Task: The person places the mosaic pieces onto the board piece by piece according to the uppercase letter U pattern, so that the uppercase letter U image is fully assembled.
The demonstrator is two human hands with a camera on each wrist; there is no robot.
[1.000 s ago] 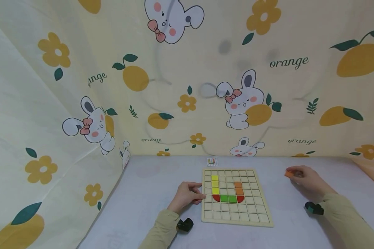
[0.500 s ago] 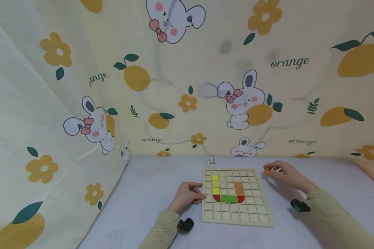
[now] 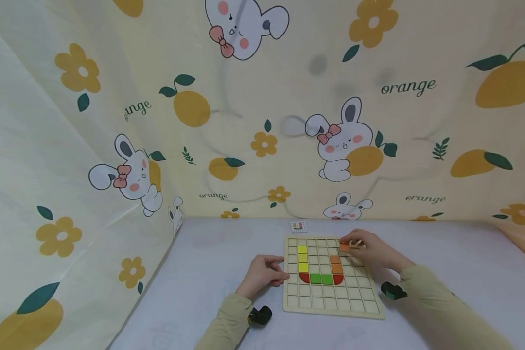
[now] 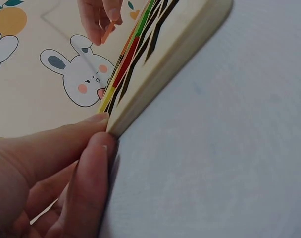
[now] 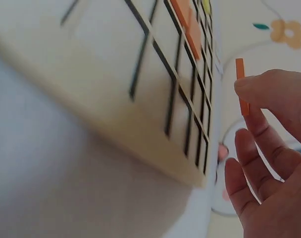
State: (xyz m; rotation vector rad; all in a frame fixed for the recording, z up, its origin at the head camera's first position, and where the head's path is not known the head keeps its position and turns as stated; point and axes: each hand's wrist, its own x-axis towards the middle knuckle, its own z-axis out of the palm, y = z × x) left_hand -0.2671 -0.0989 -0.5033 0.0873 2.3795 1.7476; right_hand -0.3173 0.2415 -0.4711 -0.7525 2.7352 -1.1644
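Note:
In the head view, my left hand (image 3: 262,272) holds the left edge of a wooden grid board (image 3: 328,301). The left wrist view has the thumb and a finger at the board's rim (image 4: 155,94). Between thumb and fingertips, my right hand (image 3: 372,249) pinches an orange tile (image 5: 242,87), over the board's upper right cells. On the grid lie yellow tiles (image 3: 303,258) in a column. Green tiles (image 3: 321,279) sit between two red rounded tiles (image 3: 339,279). Other orange tiles (image 3: 336,265) stand in line above the right red one, just below the held tile.
Behind the board lies a small pattern card (image 3: 298,227) with a coloured U-like figure. A printed cloth (image 3: 245,107) hangs at the back and left. Black wrist cameras (image 3: 260,316) are strapped near both sleeves. The table (image 3: 201,253) extends around the board.
My right hand has moved left with the orange tile, from the table's right side to above the board's upper right. My left hand stays at the board's edge.

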